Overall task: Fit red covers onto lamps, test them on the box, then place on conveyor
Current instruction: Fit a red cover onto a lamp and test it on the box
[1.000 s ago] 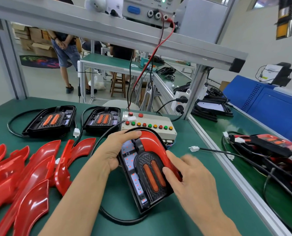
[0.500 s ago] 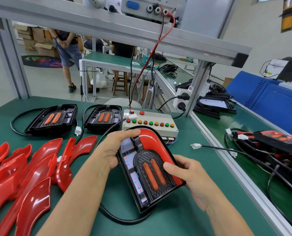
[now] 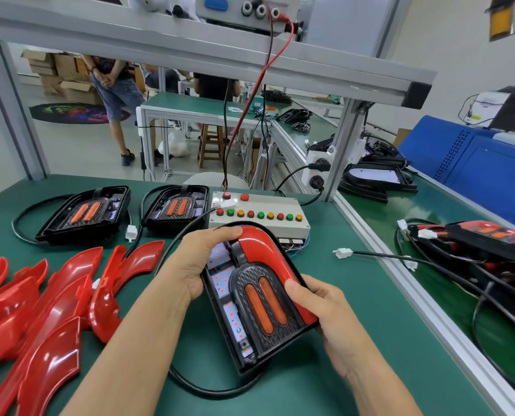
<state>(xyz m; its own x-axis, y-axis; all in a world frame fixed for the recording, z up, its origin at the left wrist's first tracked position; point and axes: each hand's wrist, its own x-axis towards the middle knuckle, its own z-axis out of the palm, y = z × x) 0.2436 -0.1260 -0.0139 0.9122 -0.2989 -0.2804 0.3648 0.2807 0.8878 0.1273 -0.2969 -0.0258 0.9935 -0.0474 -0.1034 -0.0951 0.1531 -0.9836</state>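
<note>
Both hands on one lamp, held low over the green table, near edge toward the camera. Left hand wraps the lamp's left edge; thumb lies along the top, tip on the red cover. Right hand curls round the lamp's right lower corner, thumb pressed flat on the cover's lower end, fingers underneath and out of sight. Cover sits along the lamp's top and right side. Small red lights glow on the lamp's left strip. Black cable loops under the lamp. Button box just behind. Loose red covers piled at left. More lamps behind them.
</note>
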